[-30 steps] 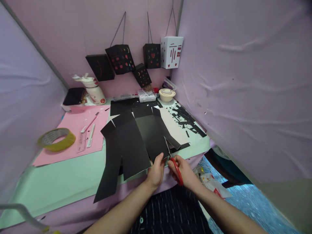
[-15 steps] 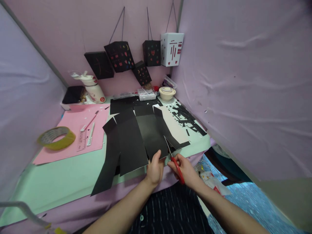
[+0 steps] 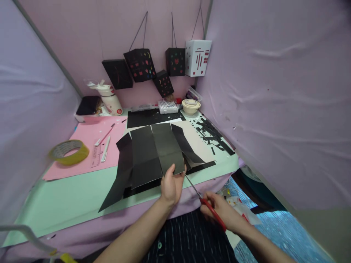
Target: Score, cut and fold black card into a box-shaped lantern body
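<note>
A large sheet of black card (image 3: 146, 155) lies creased into panels, with slits cut into its edges. My left hand (image 3: 172, 185) grips its near edge, thumb on top and fingers underneath. In my right hand (image 3: 218, 210) is a pair of red-handled scissors (image 3: 210, 208), held just off the table's front edge. The blades look closed, and their tip is close to my left fingers, clear of the card's slit. Under the card lie more black card and a pale sheet (image 3: 196, 137).
Black paper scraps (image 3: 211, 133) litter the right side. At left, a roll of yellow tape (image 3: 70, 152), a white pen (image 3: 105, 149) and a ruler (image 3: 95, 156) lie on pink paper (image 3: 82, 133). Behind stand a bottle (image 3: 111, 100) and a round tub (image 3: 191, 106); decorated lanterns (image 3: 139, 65) hang above.
The scissors have come out of the slit in the card and moved down and right with my right hand. The cut flap at right has separated more. My left hand still holds the card.
</note>
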The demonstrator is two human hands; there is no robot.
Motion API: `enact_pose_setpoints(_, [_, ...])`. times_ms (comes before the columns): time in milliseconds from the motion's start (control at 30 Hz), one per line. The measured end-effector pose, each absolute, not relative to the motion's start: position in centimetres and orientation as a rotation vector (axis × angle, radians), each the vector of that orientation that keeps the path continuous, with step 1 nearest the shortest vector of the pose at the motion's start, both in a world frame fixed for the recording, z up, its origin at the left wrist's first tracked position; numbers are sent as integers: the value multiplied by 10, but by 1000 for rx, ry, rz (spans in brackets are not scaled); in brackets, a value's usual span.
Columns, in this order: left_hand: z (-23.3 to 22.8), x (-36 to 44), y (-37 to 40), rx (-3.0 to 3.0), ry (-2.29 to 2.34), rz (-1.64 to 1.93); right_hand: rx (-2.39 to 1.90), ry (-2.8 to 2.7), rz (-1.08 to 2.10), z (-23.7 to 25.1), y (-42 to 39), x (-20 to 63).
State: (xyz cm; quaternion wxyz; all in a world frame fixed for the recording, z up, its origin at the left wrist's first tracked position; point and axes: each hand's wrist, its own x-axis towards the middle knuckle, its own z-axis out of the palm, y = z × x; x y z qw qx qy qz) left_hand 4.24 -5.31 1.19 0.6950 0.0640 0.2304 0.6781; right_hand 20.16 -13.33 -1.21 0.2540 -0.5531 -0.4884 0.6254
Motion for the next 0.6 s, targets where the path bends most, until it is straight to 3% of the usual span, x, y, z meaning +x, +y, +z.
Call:
enact_pose_setpoints(233, [10, 42, -54, 216, 498, 1466, -1559, -1037, 1087, -1, -119, 206])
enact_pose_setpoints(600, [9, 47, -54, 343, 487, 1490, -1380, -890, 1170, 6, -54, 164])
